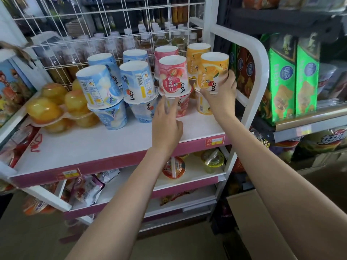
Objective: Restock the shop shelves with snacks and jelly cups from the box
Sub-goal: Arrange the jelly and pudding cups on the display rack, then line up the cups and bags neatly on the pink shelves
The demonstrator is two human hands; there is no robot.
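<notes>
Orange jelly cup [214,72], upside down atop another at the top shelf's [105,145] right end, gripped by right hand [220,94]. Left hand [167,124] just beside, fingers loose, touching lower pink cup [181,107] beneath inverted pink one [173,76]. Blue cups [99,85] stacked leftward. White frame post [257,76] close on right; bare shelf in front.

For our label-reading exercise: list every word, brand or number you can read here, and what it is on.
Nothing can be quoted reliably.
Orange cup in the right hand: printing upside down, blurred.
Green boxes: logo characters blurred.
Shelf price tag: too small.
</notes>
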